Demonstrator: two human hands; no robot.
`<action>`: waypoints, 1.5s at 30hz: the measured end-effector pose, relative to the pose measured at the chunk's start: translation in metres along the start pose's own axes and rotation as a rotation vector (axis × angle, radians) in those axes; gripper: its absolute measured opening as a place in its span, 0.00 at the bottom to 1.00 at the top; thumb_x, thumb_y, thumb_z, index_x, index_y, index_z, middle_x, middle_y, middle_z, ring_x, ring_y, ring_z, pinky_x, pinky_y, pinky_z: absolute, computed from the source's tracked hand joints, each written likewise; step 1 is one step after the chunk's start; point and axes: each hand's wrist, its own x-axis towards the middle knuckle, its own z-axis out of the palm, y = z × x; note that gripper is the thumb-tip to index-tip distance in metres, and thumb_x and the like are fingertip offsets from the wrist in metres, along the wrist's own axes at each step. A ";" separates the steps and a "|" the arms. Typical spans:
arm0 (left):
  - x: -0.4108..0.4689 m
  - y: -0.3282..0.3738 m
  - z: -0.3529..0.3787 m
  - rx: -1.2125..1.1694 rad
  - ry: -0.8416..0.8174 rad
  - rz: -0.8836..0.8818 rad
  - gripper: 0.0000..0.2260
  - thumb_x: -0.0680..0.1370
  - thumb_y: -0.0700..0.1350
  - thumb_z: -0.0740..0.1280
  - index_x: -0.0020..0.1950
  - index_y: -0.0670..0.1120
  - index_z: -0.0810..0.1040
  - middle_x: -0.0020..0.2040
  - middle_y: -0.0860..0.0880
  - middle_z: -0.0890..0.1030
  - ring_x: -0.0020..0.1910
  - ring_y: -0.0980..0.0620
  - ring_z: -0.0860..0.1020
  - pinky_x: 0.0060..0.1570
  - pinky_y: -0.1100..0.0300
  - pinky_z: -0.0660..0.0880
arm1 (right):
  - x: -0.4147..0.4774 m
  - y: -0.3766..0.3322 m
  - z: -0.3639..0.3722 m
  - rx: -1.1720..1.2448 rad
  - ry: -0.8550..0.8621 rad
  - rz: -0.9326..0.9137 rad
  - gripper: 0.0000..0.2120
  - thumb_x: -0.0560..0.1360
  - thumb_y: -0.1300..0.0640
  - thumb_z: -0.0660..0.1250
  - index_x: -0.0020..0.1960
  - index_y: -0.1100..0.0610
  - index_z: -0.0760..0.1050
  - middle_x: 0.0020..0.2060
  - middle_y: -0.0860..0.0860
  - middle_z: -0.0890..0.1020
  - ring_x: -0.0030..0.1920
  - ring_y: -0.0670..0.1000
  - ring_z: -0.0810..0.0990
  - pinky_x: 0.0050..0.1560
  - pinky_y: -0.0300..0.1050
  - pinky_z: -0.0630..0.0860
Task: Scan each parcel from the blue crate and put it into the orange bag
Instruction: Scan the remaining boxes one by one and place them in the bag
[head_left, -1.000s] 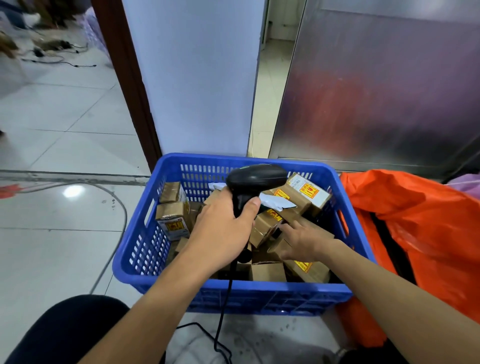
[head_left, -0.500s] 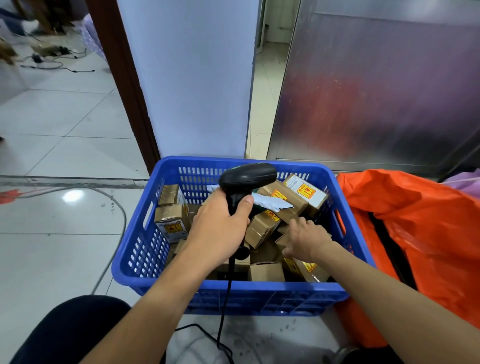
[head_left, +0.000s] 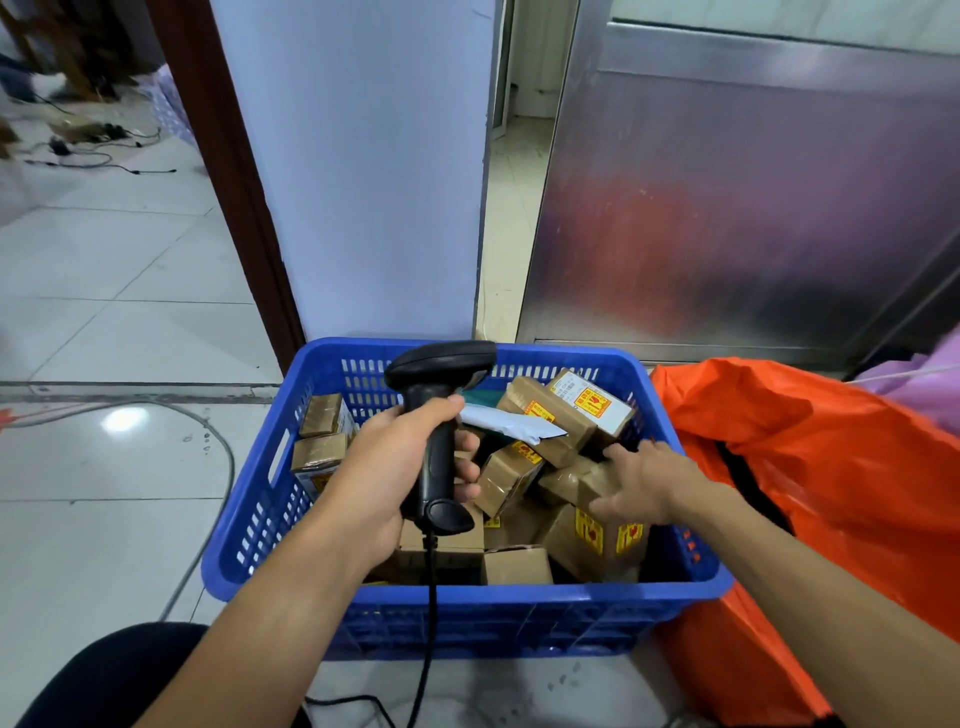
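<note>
- The crate (head_left: 467, 590) stands on the floor (head_left: 130, 519) and is far from emptied. Many brown parcels (head_left: 511, 480) lie heaped in it, most with yellow stickers.
- The left hand (head_left: 384, 483) holds the scanner (head_left: 439, 366) above the crate's left half, fingers (head_left: 467, 470) wrapped round the handle.
- The right hand (head_left: 644, 483) reaches into the crate's right side. Its fingers and thumb clasp the end of one parcel (head_left: 563, 483), which rests among the others — not lifted, and by my reckoning not yet scanned.
- The bag (head_left: 831, 467) slumps against the crate's right wall. Its dark opening shows nothing inside, so I cannot tell how many have gone in.
- Left to do: lift and scan this parcel, drop it in the bag, then repeat for the heap — most of the job seems to lie ahead.
</note>
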 end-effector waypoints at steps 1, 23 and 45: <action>0.001 0.000 0.000 -0.023 0.000 -0.011 0.11 0.80 0.44 0.72 0.59 0.40 0.79 0.37 0.44 0.84 0.29 0.50 0.80 0.33 0.54 0.83 | -0.005 0.001 -0.008 0.010 0.048 -0.009 0.41 0.72 0.31 0.66 0.79 0.48 0.60 0.69 0.57 0.71 0.70 0.59 0.70 0.66 0.54 0.73; 0.018 -0.003 -0.005 -0.271 0.088 -0.039 0.15 0.78 0.47 0.75 0.62 0.43 0.79 0.50 0.39 0.88 0.36 0.47 0.82 0.40 0.51 0.84 | -0.061 -0.028 -0.037 0.506 1.041 -0.470 0.38 0.65 0.43 0.79 0.67 0.55 0.64 0.62 0.51 0.67 0.55 0.46 0.74 0.40 0.48 0.82; 0.008 -0.007 -0.005 -0.108 0.103 0.068 0.09 0.72 0.52 0.79 0.45 0.47 0.90 0.40 0.45 0.86 0.30 0.53 0.78 0.38 0.54 0.80 | -0.059 -0.047 -0.030 1.175 0.627 -0.383 0.37 0.78 0.57 0.71 0.80 0.47 0.57 0.68 0.36 0.74 0.67 0.35 0.74 0.60 0.32 0.76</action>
